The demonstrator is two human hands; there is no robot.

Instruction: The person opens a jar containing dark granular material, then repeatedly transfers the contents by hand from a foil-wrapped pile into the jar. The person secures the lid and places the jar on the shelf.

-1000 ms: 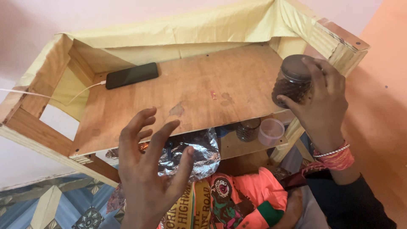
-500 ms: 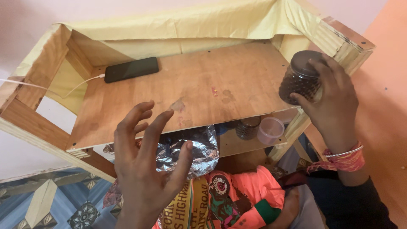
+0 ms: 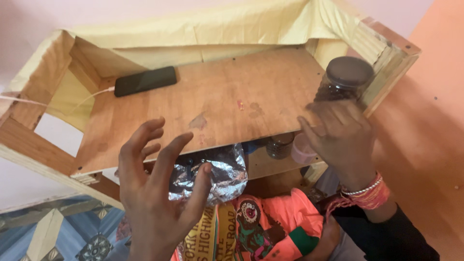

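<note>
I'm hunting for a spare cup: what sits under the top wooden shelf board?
Under the top wooden shelf board, on a lower shelf: crumpled silver foil, a dark ribbed glass and a pale pink plastic cup, partly covered by the right hand. Further back is hidden.

There are two hands in view: the left hand (image 3: pixel 157 193) at the near left and the right hand (image 3: pixel 340 137) at the near right. One jar (image 3: pixel 344 81) with a dark lid stands on the far right of the upper shelf (image 3: pixel 217 96). One black phone (image 3: pixel 145 80) lies on the far left of this shelf, with one white cable (image 3: pixel 58 101) going into it. Two shelves can be seen, the upper one and one lower shelf (image 3: pixel 261 166). On the lower shelf there is one dark glass (image 3: pixel 280 145) and one pink cup (image 3: pixel 302 151). One sheet of foil (image 3: pixel 217 169) lies near the middle. One orange cloth (image 3: pixel 270 222) is at the near side.
</note>
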